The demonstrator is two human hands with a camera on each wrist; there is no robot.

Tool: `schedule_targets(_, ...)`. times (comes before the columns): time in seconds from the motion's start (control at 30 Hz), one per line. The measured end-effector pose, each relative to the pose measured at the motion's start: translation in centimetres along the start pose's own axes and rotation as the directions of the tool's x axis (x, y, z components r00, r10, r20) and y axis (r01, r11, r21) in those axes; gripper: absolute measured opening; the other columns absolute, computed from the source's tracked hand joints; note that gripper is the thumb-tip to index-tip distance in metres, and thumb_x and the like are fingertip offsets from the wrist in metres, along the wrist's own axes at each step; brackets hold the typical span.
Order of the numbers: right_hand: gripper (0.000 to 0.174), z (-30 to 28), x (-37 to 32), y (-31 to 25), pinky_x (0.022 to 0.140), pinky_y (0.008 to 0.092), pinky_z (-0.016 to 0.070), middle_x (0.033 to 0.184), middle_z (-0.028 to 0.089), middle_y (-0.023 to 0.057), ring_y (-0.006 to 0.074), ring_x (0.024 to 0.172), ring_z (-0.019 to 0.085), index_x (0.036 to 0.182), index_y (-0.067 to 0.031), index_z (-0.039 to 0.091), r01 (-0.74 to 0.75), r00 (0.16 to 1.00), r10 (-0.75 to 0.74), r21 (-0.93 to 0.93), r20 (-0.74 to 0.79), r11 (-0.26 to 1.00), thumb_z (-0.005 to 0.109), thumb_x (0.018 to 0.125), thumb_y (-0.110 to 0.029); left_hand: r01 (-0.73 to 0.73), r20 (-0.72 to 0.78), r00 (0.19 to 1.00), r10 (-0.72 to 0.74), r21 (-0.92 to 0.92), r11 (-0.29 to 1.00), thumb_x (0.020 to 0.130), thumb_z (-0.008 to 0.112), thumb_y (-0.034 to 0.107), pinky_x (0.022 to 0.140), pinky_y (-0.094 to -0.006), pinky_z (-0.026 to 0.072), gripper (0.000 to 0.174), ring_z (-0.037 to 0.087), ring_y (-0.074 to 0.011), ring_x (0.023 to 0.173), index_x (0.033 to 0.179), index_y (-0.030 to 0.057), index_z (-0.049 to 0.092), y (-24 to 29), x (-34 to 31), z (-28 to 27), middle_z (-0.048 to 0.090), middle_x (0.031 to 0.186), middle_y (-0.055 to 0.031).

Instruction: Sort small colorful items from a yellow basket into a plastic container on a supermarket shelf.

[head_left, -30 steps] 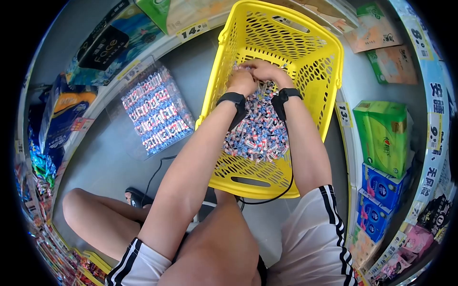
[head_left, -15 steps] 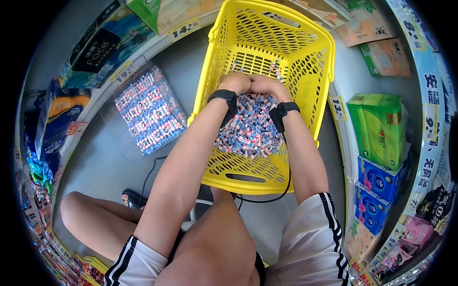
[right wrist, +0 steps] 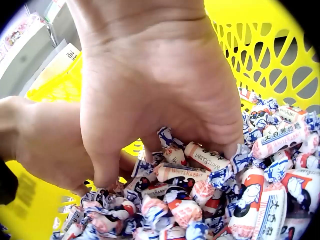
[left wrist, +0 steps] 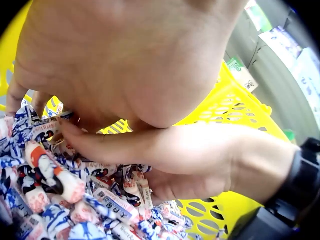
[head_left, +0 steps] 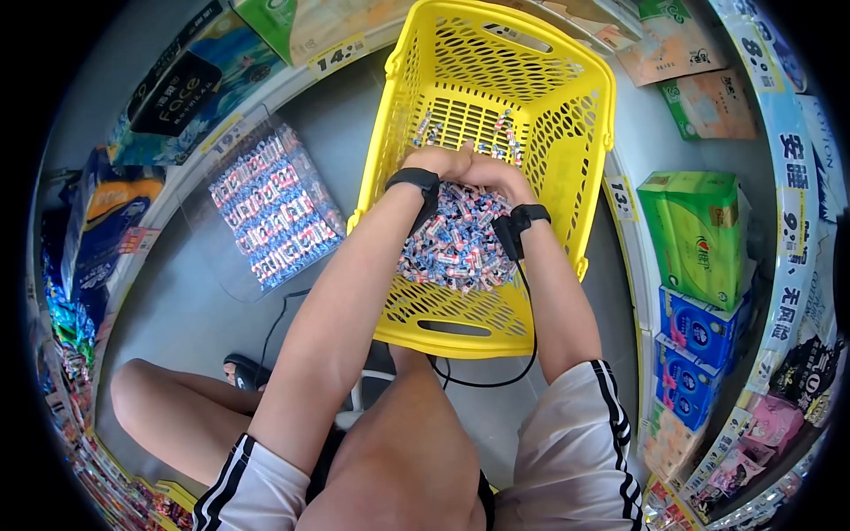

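In the yellow basket lies a heap of wrapped candies with white, red and blue wrappers. Both hands are at the heap's far side, close together and touching. The left hand is bent over candies; in the left wrist view its palm arches above them, some fingertips hidden. The right hand curls round several candies, seen under its palm in the right wrist view. Beyond the hands, a few loose candies lie on the basket's slotted bottom.
Left of the basket, a clear box of the same candies stands on the grey floor. Shelves with tissue packs run along both sides. A black cable passes the basket's near end. The person's bare knees are below.
Both hands have come back from the basket's far end toward the person, and more slotted bottom with stray candies shows behind them. The head view has shifted slightly.
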State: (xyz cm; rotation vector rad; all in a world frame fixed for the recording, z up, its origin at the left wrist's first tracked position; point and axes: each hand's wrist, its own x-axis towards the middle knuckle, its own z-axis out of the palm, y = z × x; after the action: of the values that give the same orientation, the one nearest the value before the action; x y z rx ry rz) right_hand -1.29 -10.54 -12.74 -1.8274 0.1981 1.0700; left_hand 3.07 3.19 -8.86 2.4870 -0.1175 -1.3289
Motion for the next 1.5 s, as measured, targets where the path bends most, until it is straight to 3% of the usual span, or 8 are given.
schedule_targets(0.47,0.046,2.2,-13.2,-9.9,0.053,0.0264,0.0375,0.084,0.063,-0.0042,0.0089,0.066,0.048,0.109,-0.0151,0.073,-0.172,0.982,0.170,-0.022,-0.081,0.985,0.088,0.078,-0.045,-0.088,0.187,0.980,0.065,0.119,0.989,0.097,0.029,0.077,0.105,-0.0423,0.0479,0.087,0.062,-0.0352,0.126,0.139,0.0071,0.061,2.1,-8.3,-3.7,0.062,0.138,-0.0248)
schedule_targets(0.53,0.042,3.1,-9.6,-4.6,0.051,0.0254,0.0363,0.082,0.063,-0.0041,0.0069,0.063,0.045,0.106,-0.0140,0.075,-0.176,0.982,0.174,-0.025,-0.069,0.984,0.089,0.077,-0.041,-0.173,0.144,0.978,0.149,0.173,0.970,0.097,0.030,0.077,0.106,-0.0428,0.0471,0.085,0.060,-0.0355,0.130,0.139,0.0100,0.062,1.6,-8.8,-3.5,0.061,0.141,-0.0230)
schedule_targets(0.6,0.040,3.9,-9.8,-2.8,0.056,0.0247,0.0422,0.086,0.069,-0.0018,0.0074,0.064,0.052,0.109,-0.0135,0.076,-0.013,0.997,0.008,-0.065,-0.076,0.998,0.088,0.079,-0.037,-0.183,0.193,0.970,0.150,0.170,0.968,0.096,0.029,0.078,0.107,-0.0432,0.0465,0.088,0.058,-0.0364,0.131,0.139,0.0089,0.062,1.3,-10.5,-3.2,0.061,0.142,-0.0215)
schedule_targets(0.63,0.043,3.9,-12.1,-6.2,0.071,0.0294,0.0515,0.100,0.074,0.0030,0.0127,0.081,0.064,0.115,-0.0118,0.076,-0.171,0.984,0.165,-0.110,-0.061,0.979,0.087,0.080,-0.034,-0.102,0.206,0.976,0.070,0.146,0.984,0.097,0.033,0.074,0.111,-0.0405,0.0449,0.080,0.059,-0.0337,0.130,0.132,0.0105,0.068,2.0,-12.9,-4.3,0.063,0.139,-0.0196)
schedule_targets(0.87,0.059,7.1,-16.9,-7.4,0.091,0.0348,0.0527,0.117,0.074,0.0148,0.0246,0.105,0.069,0.127,-0.0045,0.069,-0.068,0.997,0.062,-0.241,-0.036,0.968,0.087,0.078,-0.033,-0.281,0.171,0.950,0.261,0.098,0.955,0.094,0.031,0.081,0.113,-0.0430,0.0427,0.091,0.059,-0.0388,0.129,0.133,0.0060,0.067,-1.6,-13.6,-1.2,0.064,0.136,-0.0225)
schedule_targets(1.03,0.068,9.1,-18.0,-6.8,0.101,0.0390,0.0502,0.134,0.065,0.0212,0.0340,0.119,0.063,0.147,-0.0034,0.050,0.086,0.996,-0.076,-0.475,0.040,0.876,0.074,0.084,-0.016,-0.466,0.171,0.882,0.440,0.173,0.868,0.101,0.008,0.074,0.106,-0.0503,0.0451,0.100,0.063,-0.0428,0.119,0.117,0.0009,0.074,-3.7,-16.6,-1.3,0.069,0.121,-0.0270)
schedule_targets(1.4,0.071,10.0,-19.5,-6.4,0.097,0.0418,0.0537,0.132,0.066,0.0218,0.0337,0.114,0.066,0.146,-0.0087,0.054,0.095,0.995,-0.082,-0.489,0.049,0.867,0.044,0.078,0.005,-0.539,0.105,0.842,0.529,0.214,0.815,0.098,0.006,0.078,0.106,-0.0498,0.0457,0.106,0.064,-0.0446,0.115,0.108,-0.0015,0.076,-5.9,-19.0,-1.2,0.070,0.116,-0.0279)
schedule_targets(1.5,0.073,10.3,-20.4,-7.0,0.096,0.0419,0.0545,0.136,0.064,0.0206,0.0330,0.115,0.067,0.148,-0.0150,0.055,0.023,1.000,-0.020,-0.426,0.011,0.904,0.044,0.079,0.005,-0.579,0.115,0.815,0.568,0.210,0.788,0.104,0.020,0.068,0.101,-0.0502,0.0489,0.089,0.066,-0.0446,0.109,0.105,-0.0015,0.076,-6.6,-19.3,-1.5,0.072,0.110,-0.0271)
